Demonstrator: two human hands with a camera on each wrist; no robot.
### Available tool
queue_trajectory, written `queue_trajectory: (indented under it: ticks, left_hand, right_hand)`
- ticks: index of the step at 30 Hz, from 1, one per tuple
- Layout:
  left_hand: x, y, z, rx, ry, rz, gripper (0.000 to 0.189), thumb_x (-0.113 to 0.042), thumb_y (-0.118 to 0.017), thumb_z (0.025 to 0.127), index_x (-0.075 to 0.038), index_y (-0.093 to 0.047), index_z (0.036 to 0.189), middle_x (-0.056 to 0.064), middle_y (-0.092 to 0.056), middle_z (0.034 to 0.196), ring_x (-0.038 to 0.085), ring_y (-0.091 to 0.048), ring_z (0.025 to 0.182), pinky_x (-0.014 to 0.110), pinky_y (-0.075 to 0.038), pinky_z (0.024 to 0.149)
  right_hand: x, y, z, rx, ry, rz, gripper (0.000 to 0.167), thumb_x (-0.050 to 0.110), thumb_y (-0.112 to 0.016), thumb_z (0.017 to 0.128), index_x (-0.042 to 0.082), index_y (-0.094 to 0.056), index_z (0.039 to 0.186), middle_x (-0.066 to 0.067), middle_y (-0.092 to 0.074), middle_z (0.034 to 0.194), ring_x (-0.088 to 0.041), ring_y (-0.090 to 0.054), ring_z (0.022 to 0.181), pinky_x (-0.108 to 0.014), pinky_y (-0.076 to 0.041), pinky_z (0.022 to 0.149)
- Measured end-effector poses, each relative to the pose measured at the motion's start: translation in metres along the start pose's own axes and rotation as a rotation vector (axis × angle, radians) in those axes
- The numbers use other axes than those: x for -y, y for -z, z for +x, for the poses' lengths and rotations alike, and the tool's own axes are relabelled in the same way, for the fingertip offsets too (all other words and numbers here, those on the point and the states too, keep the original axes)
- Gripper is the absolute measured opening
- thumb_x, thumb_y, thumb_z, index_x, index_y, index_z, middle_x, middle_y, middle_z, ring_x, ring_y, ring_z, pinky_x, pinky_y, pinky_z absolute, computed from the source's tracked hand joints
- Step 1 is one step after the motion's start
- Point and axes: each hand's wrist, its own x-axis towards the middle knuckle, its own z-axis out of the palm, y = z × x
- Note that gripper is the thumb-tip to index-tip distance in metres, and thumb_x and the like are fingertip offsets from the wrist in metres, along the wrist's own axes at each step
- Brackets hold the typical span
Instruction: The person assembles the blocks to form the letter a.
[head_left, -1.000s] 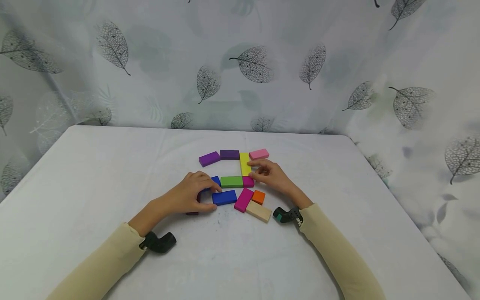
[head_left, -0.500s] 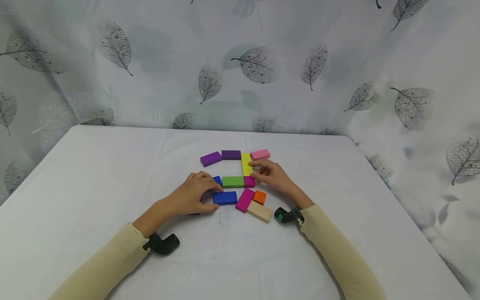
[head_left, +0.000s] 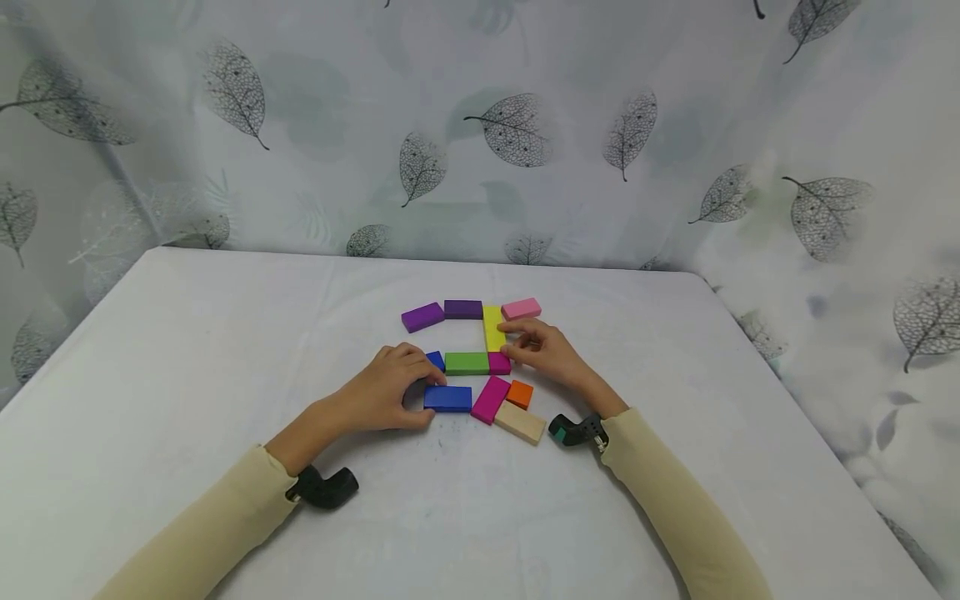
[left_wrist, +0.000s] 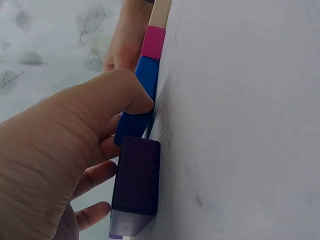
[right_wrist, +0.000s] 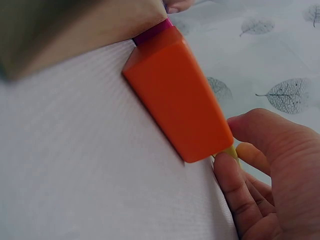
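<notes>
My left hand (head_left: 384, 390) pinches a blue block (head_left: 448, 400) by its left end, thumb at the near edge and fingertips at the far edge. In the left wrist view, a dark purple block (left_wrist: 137, 175) lies beside that hand; in the head view the hand hides it. A second blue block (head_left: 435, 360) is partly covered by the fingers. My right hand (head_left: 546, 352) touches the right side of an upright-running yellow block (head_left: 492, 330) with index finger and thumb. Near the thumb lies a short magenta block (head_left: 498, 363), and a green block (head_left: 467, 364) adjoins it.
Violet (head_left: 423, 317) and dark purple (head_left: 463, 309) blocks lie at the back, with a pink block (head_left: 521, 309) right of them. A longer magenta block (head_left: 490, 400), an orange block (head_left: 520, 394) and a wooden-coloured block (head_left: 520, 422) lie nearer. All are on a white-covered table (head_left: 225, 350).
The blue block in my left hand has turned from a slant to nearly level, its right end now by the longer magenta block. My right hand holds its place.
</notes>
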Motion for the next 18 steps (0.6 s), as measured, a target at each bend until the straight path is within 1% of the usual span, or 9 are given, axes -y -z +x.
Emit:
queue_trajectory:
  ticks: [3,9,13,18]
  left_hand:
    - [-0.0001,0.0009,-0.0010,-0.001,-0.011,0.006,0.032,-0.026,-0.074,0.079,-0.015,-0.068,0.108,-0.003,-0.064,0.104,0.021,-0.048,0.113,0.047,-0.038,0.094]
    - [-0.0010,0.0014,-0.0028,0.024,-0.014,-0.003,0.031,-0.026,-0.074,0.079,-0.017,-0.067,0.107,-0.005,-0.064,0.105,0.021,-0.048,0.114,0.048,-0.039,0.096]
    - [-0.0022,0.0022,-0.0053,0.038,-0.020,0.000,0.031,-0.027,-0.075,0.079,-0.017,-0.067,0.107,-0.005,-0.063,0.106,0.021,-0.048,0.115,0.048,-0.039,0.098]
    - [-0.0041,0.0032,-0.0094,0.046,-0.044,0.002,0.030,-0.027,-0.074,0.079,-0.018,-0.067,0.107,-0.005,-0.062,0.106,0.022,-0.049,0.115,0.048,-0.039,0.097]
  right_hand:
    - [-0.0001,0.0002,-0.0001,0.001,0.006,-0.004,0.042,0.013,-0.067,0.093,0.003,-0.059,0.132,-0.015,-0.061,0.113,-0.022,-0.057,0.087,-0.020,-0.049,0.071]
    - [0.0000,0.0004,0.0002,0.007,0.023,-0.010,0.040,0.010,-0.066,0.093,0.003,-0.059,0.132,-0.015,-0.062,0.112,-0.022,-0.058,0.086,-0.020,-0.049,0.070]
    - [0.0005,0.0003,0.0001,0.005,0.033,0.002,0.040,0.009,-0.066,0.093,0.002,-0.059,0.131,-0.016,-0.061,0.115,-0.022,-0.057,0.086,-0.020,-0.048,0.070]
    - [-0.0003,-0.0003,0.0004,-0.001,0.032,0.018,0.040,0.010,-0.066,0.093,0.001,-0.059,0.131,-0.018,-0.060,0.118,-0.023,-0.057,0.088,-0.019,-0.048,0.071]
